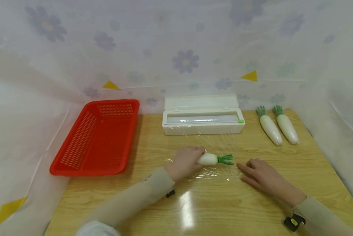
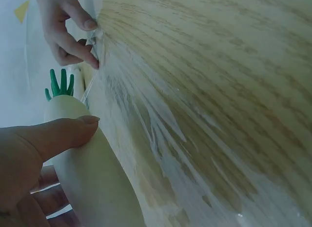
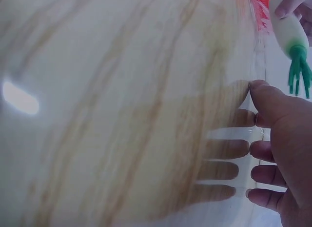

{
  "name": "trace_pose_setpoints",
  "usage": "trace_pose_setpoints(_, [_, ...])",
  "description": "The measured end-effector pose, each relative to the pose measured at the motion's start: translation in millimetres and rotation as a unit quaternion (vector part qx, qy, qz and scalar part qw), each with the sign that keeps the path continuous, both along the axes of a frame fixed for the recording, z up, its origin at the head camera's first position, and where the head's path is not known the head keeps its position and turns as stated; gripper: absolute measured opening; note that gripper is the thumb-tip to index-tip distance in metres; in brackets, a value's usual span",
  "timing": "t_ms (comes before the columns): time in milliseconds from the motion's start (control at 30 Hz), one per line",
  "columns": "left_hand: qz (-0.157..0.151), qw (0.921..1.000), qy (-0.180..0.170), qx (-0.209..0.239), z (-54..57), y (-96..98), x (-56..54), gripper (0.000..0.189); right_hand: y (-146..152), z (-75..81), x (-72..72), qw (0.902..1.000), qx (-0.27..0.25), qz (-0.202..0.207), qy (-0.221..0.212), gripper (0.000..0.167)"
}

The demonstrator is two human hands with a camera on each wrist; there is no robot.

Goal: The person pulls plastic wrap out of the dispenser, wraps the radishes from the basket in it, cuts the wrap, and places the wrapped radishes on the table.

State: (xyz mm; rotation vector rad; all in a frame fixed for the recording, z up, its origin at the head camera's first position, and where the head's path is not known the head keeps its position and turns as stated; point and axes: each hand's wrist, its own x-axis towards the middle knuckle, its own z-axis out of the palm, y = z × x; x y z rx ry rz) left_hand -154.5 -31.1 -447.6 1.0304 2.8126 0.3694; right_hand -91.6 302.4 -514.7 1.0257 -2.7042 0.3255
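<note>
My left hand (image 1: pixel 186 161) grips a white radish (image 1: pixel 208 159) with green stalks, its thumb laid along the body in the left wrist view. The radish lies over a sheet of clear plastic wrap (image 1: pixel 212 173) drawn out from the wrap box (image 1: pixel 203 129). To the right of the stalks is my right hand (image 1: pixel 263 177), thumb and forefinger apart. Its fingertips are at the wrap's edge, where creases of film converge in the left wrist view. In the right wrist view, the right fingers (image 3: pixel 263 175) are spread, close over the shiny table.
A red plastic basket (image 1: pixel 124 154) stands at the left of the wooden table (image 1: pixel 153 209). Two more white radishes (image 1: pixel 270 129) lie at the back right. The box's lid (image 1: pixel 201 102) is raised, showing the film roll (image 1: pixel 203 119). A flowered curtain (image 1: pixel 153 42) surrounds the table.
</note>
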Motion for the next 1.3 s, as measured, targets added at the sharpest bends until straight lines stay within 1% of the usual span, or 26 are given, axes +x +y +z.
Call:
trace_pose_setpoints(100, [0.003,0.9999,0.004,-0.016,-4.7,8.6,1.1,0.040,0,0.0,0.8,1.0000,0.003,0.000,0.002,0.050])
trace_pose_setpoints(267, [0.013,0.9992,0.012,-0.036,-10.5,17.6,2.8,0.039,0,1.3,2.1,1.0000,0.003,-0.004,-0.005,0.050])
trace_pose_setpoints(367, [0.015,0.9987,0.022,-0.044,-12.6,18.6,4.1,0.039,-1,2.4,2.2,0.9999,0.002,-0.008,-0.011,0.051])
trace_pose_setpoints(467, [0.009,0.9980,0.035,-0.051,-16.5,18.1,4.5,0.040,-1,2.3,2.4,0.9999,0.002,-0.009,-0.011,0.050])
trace_pose_setpoints(567, [0.004,0.9977,0.045,-0.050,-20.8,16.8,4.5,0.038,-1,1.5,2.3,0.9999,0.004,-0.008,-0.009,0.050])
trace_pose_setpoints(733, [0.001,0.9981,0.049,-0.038,-26.4,14.2,4.0,0.039,-1,0.7,2.2,0.9999,0.004,-0.008,-0.006,0.049])
trace_pose_setpoints(867, [0.000,0.9984,0.046,-0.031,-25.9,11.3,4.7,0.042,-1,0.5,1.9,1.0000,0.002,-0.006,-0.001,0.049])
trace_pose_setpoints(967, [-0.001,0.9989,0.035,-0.032,-23.4,9.1,5.3,0.045,0,0.3,1.5,1.0000,0.002,-0.004,0.004,0.050])
trace_pose_setpoints(1100, [-0.009,0.9993,0.023,-0.028,-19.6,8.0,5.2,0.041,0,2.5,1.8,1.0000,0.001,-0.003,0.009,0.050])
trace_pose_setpoints(1200, [-0.015,0.9994,0.025,-0.016,-19.0,7.8,4.8,0.038,-1,3.7,2.2,0.9999,0.001,0.000,0.010,0.050])
trace_pose_setpoints(1300, [-0.015,0.9995,0.028,-0.005,-21.3,7.9,3.3,0.039,-1,2.7,2.2,0.9999,0.001,0.000,0.011,0.050])
